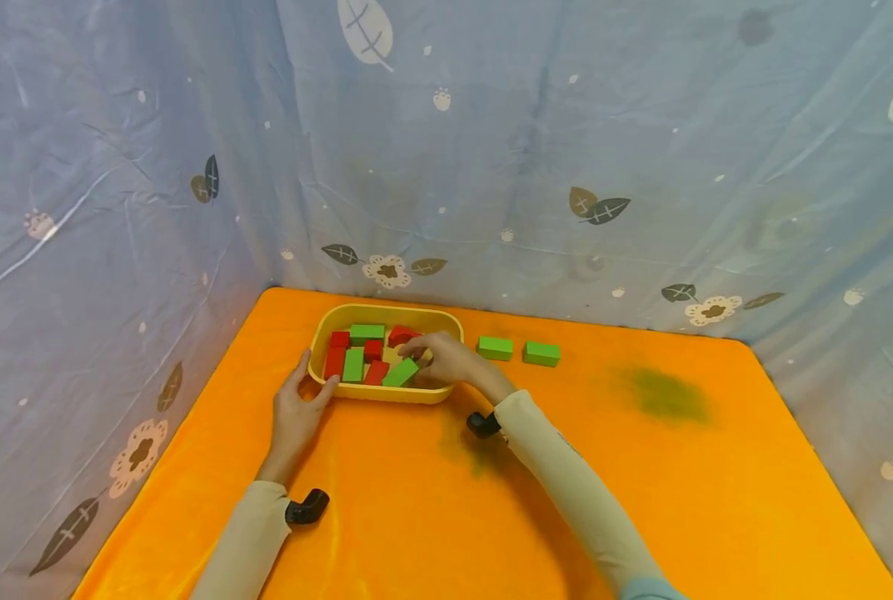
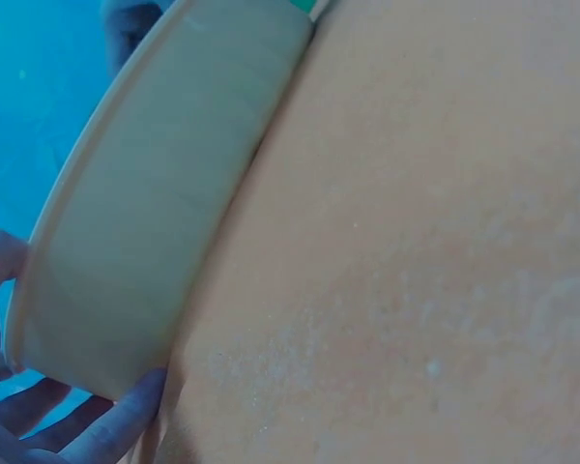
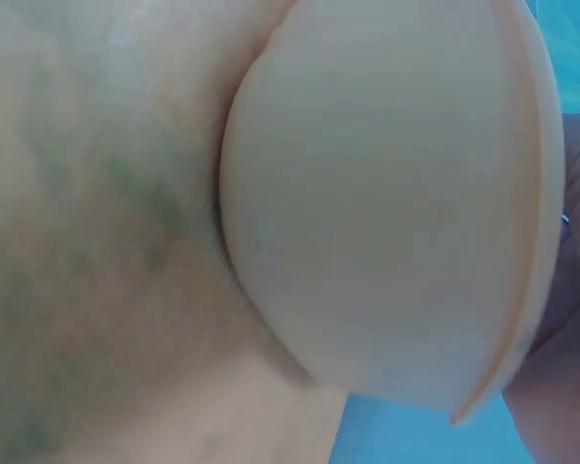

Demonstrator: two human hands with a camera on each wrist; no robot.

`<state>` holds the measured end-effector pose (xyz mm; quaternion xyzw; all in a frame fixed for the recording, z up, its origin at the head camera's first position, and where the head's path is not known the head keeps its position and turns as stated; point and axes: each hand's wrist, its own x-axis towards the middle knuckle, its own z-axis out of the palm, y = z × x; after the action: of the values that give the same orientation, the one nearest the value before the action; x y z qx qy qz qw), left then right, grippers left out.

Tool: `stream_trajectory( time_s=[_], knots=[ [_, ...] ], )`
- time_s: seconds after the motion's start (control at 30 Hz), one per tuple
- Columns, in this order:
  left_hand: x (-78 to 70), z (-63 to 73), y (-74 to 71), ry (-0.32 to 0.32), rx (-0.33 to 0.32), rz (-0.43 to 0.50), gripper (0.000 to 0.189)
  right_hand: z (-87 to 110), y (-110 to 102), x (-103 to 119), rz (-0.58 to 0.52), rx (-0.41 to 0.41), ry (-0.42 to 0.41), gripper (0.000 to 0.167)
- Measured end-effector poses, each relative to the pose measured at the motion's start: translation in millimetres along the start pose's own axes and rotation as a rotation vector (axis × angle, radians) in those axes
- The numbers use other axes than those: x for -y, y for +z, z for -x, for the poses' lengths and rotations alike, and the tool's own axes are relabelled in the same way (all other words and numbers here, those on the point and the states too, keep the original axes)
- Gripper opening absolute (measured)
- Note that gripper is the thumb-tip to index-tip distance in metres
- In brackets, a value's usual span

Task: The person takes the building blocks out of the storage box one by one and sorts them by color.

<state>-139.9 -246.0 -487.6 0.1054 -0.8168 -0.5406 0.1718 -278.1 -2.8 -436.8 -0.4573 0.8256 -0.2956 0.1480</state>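
Holds left arm (image 1: 240, 542) stretched forward and slightly inward, sleeved; spreads thumb of left hand (image 1: 295, 417) well apart from fingers; slants right arm (image 1: 577, 487) forward and leftward, also sleeved; bends fingers of right hand (image 1: 450, 358) downward, with grip unclear; holds hands near each other, apart.

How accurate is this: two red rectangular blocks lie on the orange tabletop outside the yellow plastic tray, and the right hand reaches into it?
Red is wrong: the head view shows two green rectangular blocks on the orange tabletop outside the yellow plastic tray; the right hand reaches into it.
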Motion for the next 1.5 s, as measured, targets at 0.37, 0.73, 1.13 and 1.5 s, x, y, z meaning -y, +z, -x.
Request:
stream_trajectory(
  time_s=[0.37, 0.73, 1.13, 1.5],
  knots=[
    [-0.4, 1.8, 0.7, 0.001, 0.002, -0.002, 0.076, 29.7, -15, -8, -0.082, -0.119, 0.017, 0.040],
    [-1.4, 3.3, 0.6, -0.026, 0.009, 0.007, 0.075, 73.5, -31, -17, -0.260, -0.290, 0.128, 0.034],
    [-1.5, 3.7, 0.7, -0.030, -0.010, -0.011, 0.077, 128.2, -50, -41, -0.252, -0.435, 0.151, 0.025],
    [-3.5, 3.4, 1.5, -0.036, -0.004, -0.018, 0.078, 172.4, -66, -60, -0.269, -0.511, 0.220, 0.018]
  ],
)
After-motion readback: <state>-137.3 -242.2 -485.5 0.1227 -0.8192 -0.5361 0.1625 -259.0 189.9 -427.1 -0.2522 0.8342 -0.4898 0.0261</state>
